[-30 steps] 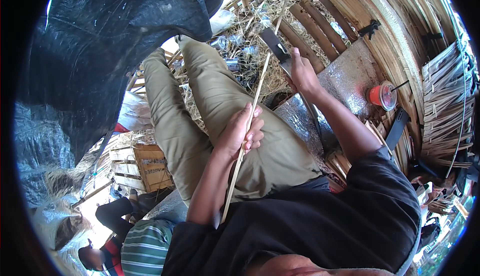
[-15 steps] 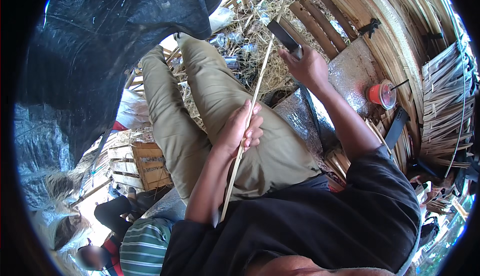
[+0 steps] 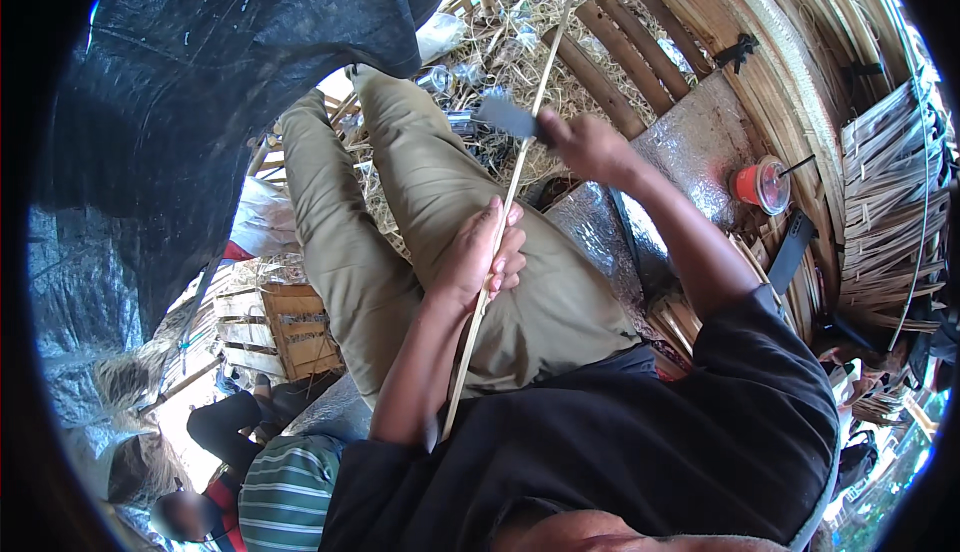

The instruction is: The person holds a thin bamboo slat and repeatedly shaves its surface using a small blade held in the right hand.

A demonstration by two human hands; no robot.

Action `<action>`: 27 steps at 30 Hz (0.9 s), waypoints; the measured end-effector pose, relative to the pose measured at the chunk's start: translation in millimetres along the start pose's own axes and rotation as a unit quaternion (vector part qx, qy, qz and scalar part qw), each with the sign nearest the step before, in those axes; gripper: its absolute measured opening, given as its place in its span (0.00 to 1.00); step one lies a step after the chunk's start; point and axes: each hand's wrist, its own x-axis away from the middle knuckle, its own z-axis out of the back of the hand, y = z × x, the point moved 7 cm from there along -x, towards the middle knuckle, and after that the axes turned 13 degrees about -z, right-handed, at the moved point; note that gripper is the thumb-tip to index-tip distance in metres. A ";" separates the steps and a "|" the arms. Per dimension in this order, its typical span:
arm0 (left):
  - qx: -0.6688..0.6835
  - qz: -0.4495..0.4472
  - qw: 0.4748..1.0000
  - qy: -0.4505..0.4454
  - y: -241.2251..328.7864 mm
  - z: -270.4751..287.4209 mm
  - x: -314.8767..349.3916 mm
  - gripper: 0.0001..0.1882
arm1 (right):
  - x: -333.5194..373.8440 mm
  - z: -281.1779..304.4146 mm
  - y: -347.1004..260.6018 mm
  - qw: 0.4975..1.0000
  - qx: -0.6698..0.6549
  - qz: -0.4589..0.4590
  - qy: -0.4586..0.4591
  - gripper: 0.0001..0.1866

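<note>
My left hand (image 3: 487, 257) is wrapped round a long, thin bamboo strip (image 3: 550, 62) above my thigh. The strip runs slantwise from beside my left forearm up to the slatted floor ahead. In my right hand (image 3: 592, 147) is a broad-bladed knife (image 3: 508, 117), its handle mostly hidden by the fingers. The blade is smeared by motion and points left across the strip, higher up than my left hand. Whether its edge touches the strip I cannot tell.
Dark plastic sheeting (image 3: 230, 82) hangs at the left. Straw and litter (image 3: 520, 47) lie ahead beside bamboo slats (image 3: 605, 82). At the right are a lidded cup (image 3: 762, 188) with a straw, a dark phone-like slab (image 3: 791, 252) and bundled strips. Another person (image 3: 290, 492) is at the lower left.
My right hand has moved slightly nearer to me along the strip, and the knife blade has swung left across it. My left hand and the strip have hardly moved.
</note>
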 end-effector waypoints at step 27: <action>-0.006 -0.001 1.000 0.005 4.2 -2.8 0.9 0.18 | -9.3 0.9 6.3 0.996 0.001 -0.010 0.094 0.38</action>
